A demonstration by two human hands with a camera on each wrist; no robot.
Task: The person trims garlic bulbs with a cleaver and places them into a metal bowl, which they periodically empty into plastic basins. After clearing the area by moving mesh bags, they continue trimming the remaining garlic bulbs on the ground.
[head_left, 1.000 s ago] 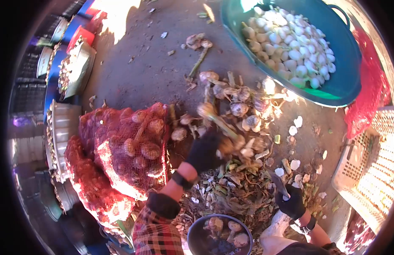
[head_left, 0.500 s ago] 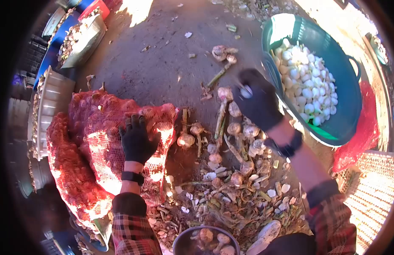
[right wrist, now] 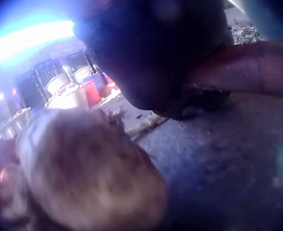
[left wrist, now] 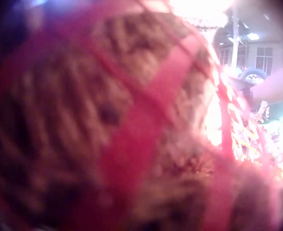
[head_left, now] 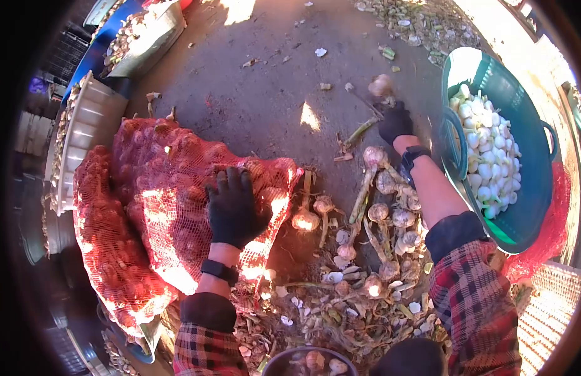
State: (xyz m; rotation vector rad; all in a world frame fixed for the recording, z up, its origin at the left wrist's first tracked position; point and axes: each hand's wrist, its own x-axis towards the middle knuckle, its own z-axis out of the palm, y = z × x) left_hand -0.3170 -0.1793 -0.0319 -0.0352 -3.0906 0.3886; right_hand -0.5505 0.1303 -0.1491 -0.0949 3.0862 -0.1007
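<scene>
My left hand [head_left: 237, 207], in a dark glove, rests with spread fingers on a red mesh sack [head_left: 168, 207] packed with garlic bulbs. The left wrist view is filled by a blurred bulb [left wrist: 146, 72] behind red netting. Far forward on the ground, my right hand [head_left: 397, 122], gloved too, grips a thin blade-like tool [head_left: 365, 101]. Its fingers are right beside a garlic bulb [head_left: 381, 86] with a cut-looking stem [head_left: 360, 133]. In the right wrist view the dark glove [right wrist: 156, 53] looms above the floor, and a blurred pale-brown rounded thing [right wrist: 93, 168] sits close to the lens.
Garlic bulbs with stalks [head_left: 378, 213] lie between my arms, above a heap of peelings [head_left: 340, 313]. A green tub [head_left: 541, 207] of white peeled garlic stands at right. Below is a bucket [head_left: 271, 366] with bulbs. Crates [head_left: 93, 138] line the left; a slatted crate [head_left: 547, 307] sits lower right.
My left hand has gone from the garlic pile to the mesh sack and stayed there. My right hand has swung from the lower right up to the far bulb. The head view has shifted leftward.
</scene>
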